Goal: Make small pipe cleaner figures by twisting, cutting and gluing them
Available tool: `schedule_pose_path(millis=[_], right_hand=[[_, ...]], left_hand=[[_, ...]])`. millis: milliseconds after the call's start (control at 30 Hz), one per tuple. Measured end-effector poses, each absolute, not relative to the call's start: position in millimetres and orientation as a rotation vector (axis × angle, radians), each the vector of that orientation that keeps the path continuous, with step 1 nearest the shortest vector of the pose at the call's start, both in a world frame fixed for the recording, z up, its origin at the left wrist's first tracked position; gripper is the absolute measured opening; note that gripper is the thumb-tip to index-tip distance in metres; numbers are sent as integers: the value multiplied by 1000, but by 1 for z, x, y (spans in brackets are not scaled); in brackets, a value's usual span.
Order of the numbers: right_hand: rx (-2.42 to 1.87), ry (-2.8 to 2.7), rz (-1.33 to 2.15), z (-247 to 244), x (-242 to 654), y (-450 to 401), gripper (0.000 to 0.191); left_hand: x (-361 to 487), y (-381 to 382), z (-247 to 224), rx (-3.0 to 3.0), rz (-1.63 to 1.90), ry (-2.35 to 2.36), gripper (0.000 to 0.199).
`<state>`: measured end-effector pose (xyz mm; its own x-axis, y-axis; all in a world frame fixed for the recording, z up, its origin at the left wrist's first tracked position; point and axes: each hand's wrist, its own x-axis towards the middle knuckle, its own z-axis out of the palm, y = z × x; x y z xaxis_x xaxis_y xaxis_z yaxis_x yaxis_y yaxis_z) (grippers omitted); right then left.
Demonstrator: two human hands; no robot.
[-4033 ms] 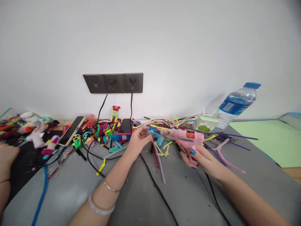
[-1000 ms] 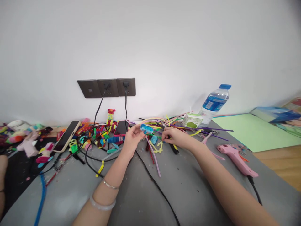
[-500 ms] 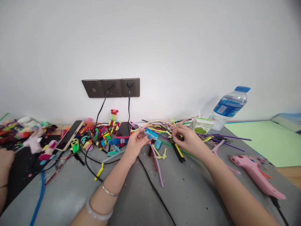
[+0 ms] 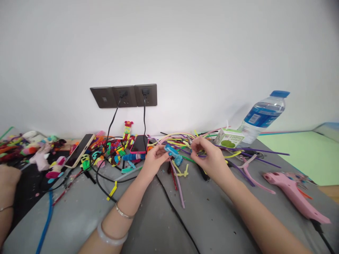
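My left hand (image 4: 155,159) pinches a folded light-blue pipe-cleaner piece (image 4: 173,151) between thumb and fingers, above the middle of the grey table. Just to its right, my right hand (image 4: 208,155) is closed, thumb and forefinger together; what they hold, if anything, I cannot make out. A black-and-yellow tool handle (image 4: 204,174) shows partly beneath this hand, the rest of it hidden. Loose pipe cleaners (image 4: 177,139) in several colours lie in a heap behind both hands. Under the left hand's piece, a lilac pipe cleaner (image 4: 179,192) and short yellow strips (image 4: 184,173) rest on the table.
A pink glue gun (image 4: 293,194) lies at right. A juice carton (image 4: 230,137) and a tilted water bottle (image 4: 265,114) stand behind. Two phones (image 4: 81,150), pipe-cleaner figures (image 4: 57,167) and black cables (image 4: 173,208) spread across the left and centre. Another person's hand (image 4: 10,181) is at far left.
My right hand has shifted slightly, now covering more of the tool handle. The blue piece in my left hand has turned, its right end tipping down. The view has moved a little.
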<state>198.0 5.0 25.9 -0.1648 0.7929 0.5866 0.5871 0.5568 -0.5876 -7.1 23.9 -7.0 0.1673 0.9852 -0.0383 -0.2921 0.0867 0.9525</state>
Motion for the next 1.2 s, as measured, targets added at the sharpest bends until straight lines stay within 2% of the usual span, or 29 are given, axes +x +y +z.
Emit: schedule_pose_path(millis=[133,333,633,800,1033,1200], right_hand=[[-1163,-1849,291,19,202,9,21],[-1147,-1902,259,15,205,13,9],[-1154,-1901,344,18,207,12,9],[-1227,-1775,562,21,205,11,4],[-1185,-1509,1026,25,203,11,30],[-1205,-1438,1149,29,202,11,42]], left_hand=[[-6,25,-8,1017,1171,907,41],[-6,25,-7,1049,1149,915,44],[-6,25,-6,1065,1132,925,44],[-6,25,-7,1065,1131,930,44],[-6,25,-9,1056,1145,935,47],[-7,25,-9,1050,1149,948,49]])
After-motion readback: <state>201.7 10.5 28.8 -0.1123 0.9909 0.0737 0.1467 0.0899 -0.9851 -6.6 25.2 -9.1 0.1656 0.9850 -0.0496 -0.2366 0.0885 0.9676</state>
